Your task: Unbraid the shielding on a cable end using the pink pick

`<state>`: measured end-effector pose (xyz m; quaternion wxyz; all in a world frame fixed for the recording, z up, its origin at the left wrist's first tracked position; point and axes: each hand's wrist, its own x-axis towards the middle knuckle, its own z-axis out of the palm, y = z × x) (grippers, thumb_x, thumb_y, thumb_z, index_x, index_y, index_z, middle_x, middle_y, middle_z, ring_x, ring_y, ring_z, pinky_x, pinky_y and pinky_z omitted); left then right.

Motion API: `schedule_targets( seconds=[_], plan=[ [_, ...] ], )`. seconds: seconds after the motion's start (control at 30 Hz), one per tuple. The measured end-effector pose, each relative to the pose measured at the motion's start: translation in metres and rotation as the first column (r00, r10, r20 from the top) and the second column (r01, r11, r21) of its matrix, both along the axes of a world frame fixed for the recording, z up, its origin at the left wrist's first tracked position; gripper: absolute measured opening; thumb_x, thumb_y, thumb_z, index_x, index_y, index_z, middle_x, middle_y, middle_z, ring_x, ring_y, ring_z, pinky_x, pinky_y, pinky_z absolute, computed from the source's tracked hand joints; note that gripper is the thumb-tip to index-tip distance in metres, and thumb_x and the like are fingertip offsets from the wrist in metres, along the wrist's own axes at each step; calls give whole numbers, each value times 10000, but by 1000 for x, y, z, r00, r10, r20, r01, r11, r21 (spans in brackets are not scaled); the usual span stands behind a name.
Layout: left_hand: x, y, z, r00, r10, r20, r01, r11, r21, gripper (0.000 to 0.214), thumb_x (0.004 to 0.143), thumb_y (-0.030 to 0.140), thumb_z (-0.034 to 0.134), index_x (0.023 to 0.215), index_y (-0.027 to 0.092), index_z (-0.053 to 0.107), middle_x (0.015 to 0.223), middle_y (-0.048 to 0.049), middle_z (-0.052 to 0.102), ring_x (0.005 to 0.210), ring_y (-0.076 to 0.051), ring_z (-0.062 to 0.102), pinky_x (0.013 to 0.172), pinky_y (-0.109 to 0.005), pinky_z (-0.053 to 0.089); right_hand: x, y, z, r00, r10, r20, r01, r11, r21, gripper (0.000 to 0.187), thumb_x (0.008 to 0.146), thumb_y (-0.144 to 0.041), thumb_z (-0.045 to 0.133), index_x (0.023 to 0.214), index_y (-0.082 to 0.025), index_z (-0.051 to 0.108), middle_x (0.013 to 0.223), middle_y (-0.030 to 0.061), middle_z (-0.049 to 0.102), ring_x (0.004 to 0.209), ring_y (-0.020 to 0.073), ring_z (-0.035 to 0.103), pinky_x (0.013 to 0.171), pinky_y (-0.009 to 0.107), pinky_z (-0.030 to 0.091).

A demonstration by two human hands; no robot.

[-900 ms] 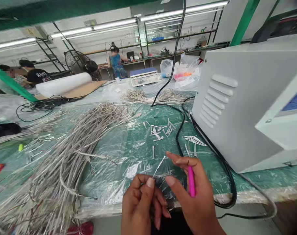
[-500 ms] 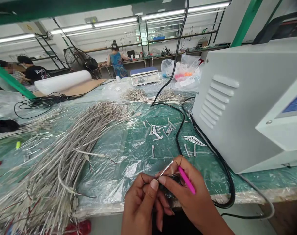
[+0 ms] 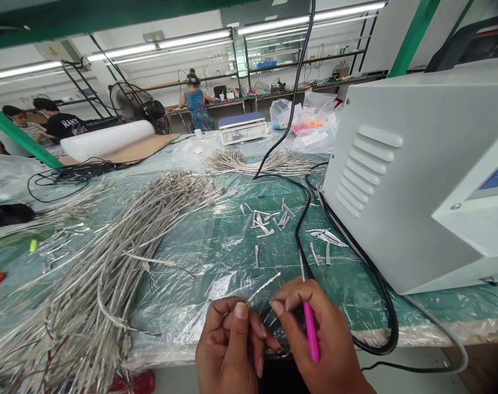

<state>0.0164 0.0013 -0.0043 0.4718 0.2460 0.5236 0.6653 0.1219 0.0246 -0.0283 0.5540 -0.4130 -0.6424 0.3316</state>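
Left hand [image 3: 231,342] pinching braided wire [image 3: 263,287], right hand [image 3: 325,334] beside it gripping pink-handled pick [image 3: 311,331]

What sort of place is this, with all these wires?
It looks like a cable-assembly workshop: bundles of silvery wire cover a plastic-sheeted workbench, a grey bench machine stands beside them, and another person works at a far bench.

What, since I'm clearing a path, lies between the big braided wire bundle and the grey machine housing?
Head view: silvery strips and a black cable lie on plastic sheeting between the braided wire bundle and the grey machine housing.
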Motion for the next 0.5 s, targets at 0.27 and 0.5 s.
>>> schedule_targets(
  seconds=[0.27, 0.5],
  plan=[
    [1, 1, 1, 1000, -3, -23, 3, 1000, -24, 240, 849, 375, 666, 870, 185, 522, 519, 24, 595, 390, -96, 540, 365, -111, 287, -3, -1, 1, 946, -278, -169, 320, 893, 318, 339, 786, 39, 613, 1007, -198, 513, 1052, 75, 630, 1057, 214, 620, 862, 367, 540],
    [-1, 1, 1, 996, -86, 25, 88, 994, -70, 357, 770, 443, 750, 830, 168, 529, 478, 55, 534, 311, -32, 384, 342, -92, 252, -6, 5, 7, 959, -262, 113, 171, 844, 509, 307, 741, 49, 664, 932, -170, 564, 909, 40, 704, 951, 201, 658, 885, 397, 508]
  ],
)
